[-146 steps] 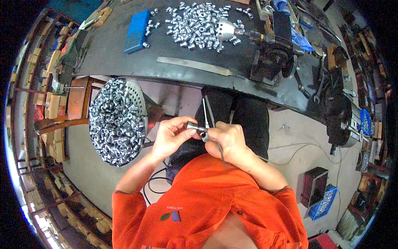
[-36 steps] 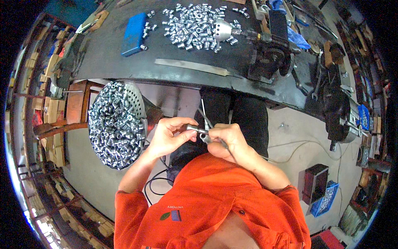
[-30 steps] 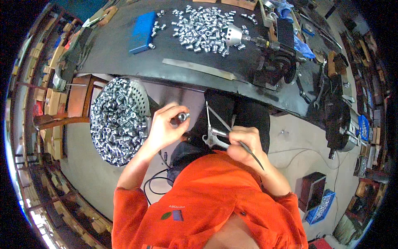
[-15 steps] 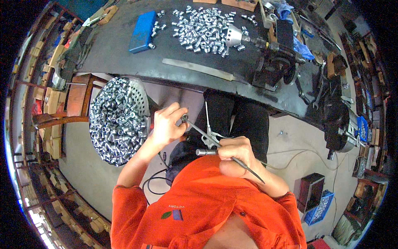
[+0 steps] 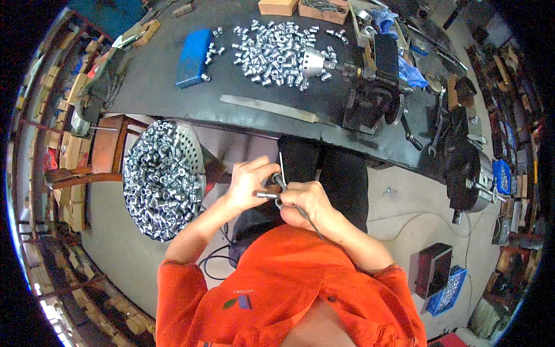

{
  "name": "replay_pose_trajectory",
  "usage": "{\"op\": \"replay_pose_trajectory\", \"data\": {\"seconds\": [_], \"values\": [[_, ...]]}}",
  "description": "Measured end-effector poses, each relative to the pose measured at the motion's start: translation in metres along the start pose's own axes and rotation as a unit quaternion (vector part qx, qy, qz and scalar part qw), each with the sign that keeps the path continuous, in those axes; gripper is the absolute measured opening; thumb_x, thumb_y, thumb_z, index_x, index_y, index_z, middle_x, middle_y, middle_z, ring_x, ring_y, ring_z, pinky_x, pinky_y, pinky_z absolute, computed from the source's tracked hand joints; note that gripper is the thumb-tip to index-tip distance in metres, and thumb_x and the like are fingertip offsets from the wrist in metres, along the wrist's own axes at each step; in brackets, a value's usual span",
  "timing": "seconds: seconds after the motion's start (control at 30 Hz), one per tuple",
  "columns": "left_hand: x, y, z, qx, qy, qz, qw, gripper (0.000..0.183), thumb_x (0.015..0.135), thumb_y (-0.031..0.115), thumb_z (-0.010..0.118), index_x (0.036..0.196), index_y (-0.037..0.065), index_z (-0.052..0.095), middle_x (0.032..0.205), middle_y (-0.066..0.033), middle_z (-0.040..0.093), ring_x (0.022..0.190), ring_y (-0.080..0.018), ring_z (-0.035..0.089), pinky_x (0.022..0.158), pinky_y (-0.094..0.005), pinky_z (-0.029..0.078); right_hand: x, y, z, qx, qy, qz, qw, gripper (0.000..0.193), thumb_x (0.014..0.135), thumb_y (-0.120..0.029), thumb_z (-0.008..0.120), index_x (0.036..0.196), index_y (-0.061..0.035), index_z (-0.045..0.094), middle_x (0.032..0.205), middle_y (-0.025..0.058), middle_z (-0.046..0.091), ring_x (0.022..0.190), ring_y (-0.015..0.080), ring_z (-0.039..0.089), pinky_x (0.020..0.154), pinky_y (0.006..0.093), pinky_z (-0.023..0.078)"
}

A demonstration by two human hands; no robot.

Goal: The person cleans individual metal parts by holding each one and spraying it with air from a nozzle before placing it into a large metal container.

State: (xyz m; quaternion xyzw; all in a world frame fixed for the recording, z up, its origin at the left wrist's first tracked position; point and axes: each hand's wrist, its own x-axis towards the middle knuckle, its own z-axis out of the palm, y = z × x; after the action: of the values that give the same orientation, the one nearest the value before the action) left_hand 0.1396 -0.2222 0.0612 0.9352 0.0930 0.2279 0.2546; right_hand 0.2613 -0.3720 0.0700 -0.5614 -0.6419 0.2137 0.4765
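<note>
Metal sleeve (image 5: 276, 177), near the frame's centre, is pinched by the left hand (image 5: 248, 184), apparently to steady it against the slender rod tool (image 5: 313, 225) clasped in the right hand (image 5: 306, 200).

Orange-red short-sleeved shirt (image 5: 272, 266), green-and-blue chest emblem (image 5: 245, 302), dark button (image 5: 331, 299), black trousers (image 5: 344, 188)

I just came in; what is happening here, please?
A person in an orange shirt uses both hands. The left hand holds a small metal fitting; the right hand grips a thin dark tool, its front end at the fitting. A heap of fittings sits in a perforated pan at left; another heap lies on the black bench.
</note>
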Motion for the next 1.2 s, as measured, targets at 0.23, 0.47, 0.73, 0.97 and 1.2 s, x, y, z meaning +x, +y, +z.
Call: {"op": "replay_pose_trajectory", "data": {"seconds": [0.23,0.47,0.73,0.97,1.2], "values": [[0.074,-0.070,0.006,0.113,0.028,-0.046,0.992,0.027,0.062,0.016,0.069,0.086,0.005,0.067,0.078,-0.0134,0.062,0.066,-0.0303,0.061,0.059,-0.0396,0.049,-0.016,-0.018,-0.033,-0.047,0.067,-0.020,0.996,0.018,0.061,-0.010,0.065,0.060,-0.0065,0.047,0.058,0.0089,0.041,0.048,0.0283,0.047,0.043,0.0387,0.036],[0.182,-0.119,-0.034,-0.262,0.164,-0.178,0.934,0.043,0.081,0.021,0.065,0.115,-0.004,0.055,0.068,-0.0090,0.063,0.053,-0.0111,0.057,0.050,-0.0265,0.045,-0.026,-0.006,-0.028,-0.034,0.056,-0.004,0.998,0.021,0.059,-0.009,0.064,0.059,-0.0063,0.044,0.058,0.0092,0.042,0.048,0.0285,0.046,0.043,0.0382,0.035],[0.028,-0.128,-0.119,-0.037,0.010,-0.270,0.962,0.028,0.079,0.005,0.054,0.105,-0.001,0.062,0.058,-0.0049,0.057,0.048,-0.0087,0.053,0.048,-0.0260,0.043,-0.029,0.002,-0.014,0.004,0.105,0.013,0.994,0.024,0.054,-0.006,0.056,0.053,-0.0055,0.032,0.051,0.0067,0.032,0.040,0.0229,0.035,0.039,0.0332,0.024],[-0.082,-0.163,-0.129,0.344,-0.187,-0.325,0.861,0.028,0.072,0.027,0.065,0.089,0.006,0.069,0.085,-0.0184,0.066,0.082,-0.0332,0.065,0.074,-0.0431,0.051,-0.023,-0.002,-0.013,0.041,0.057,0.010,0.998,0.024,0.057,-0.006,0.059,0.055,-0.0049,0.036,0.053,0.0079,0.036,0.043,0.0236,0.038,0.040,0.0345,0.027],[-0.078,-0.195,-0.110,0.279,-0.230,-0.362,0.859,0.017,0.072,0.025,0.064,0.079,0.012,0.071,0.084,-0.0170,0.067,0.083,-0.0315,0.066,0.075,-0.0416,0.052,-0.032,-0.004,-0.014,0.034,0.052,0.047,0.997,0.023,0.060,-0.008,0.060,0.055,-0.0040,0.037,0.053,0.0090,0.037,0.044,0.0240,0.040,0.042,0.0341,0.028]]}}
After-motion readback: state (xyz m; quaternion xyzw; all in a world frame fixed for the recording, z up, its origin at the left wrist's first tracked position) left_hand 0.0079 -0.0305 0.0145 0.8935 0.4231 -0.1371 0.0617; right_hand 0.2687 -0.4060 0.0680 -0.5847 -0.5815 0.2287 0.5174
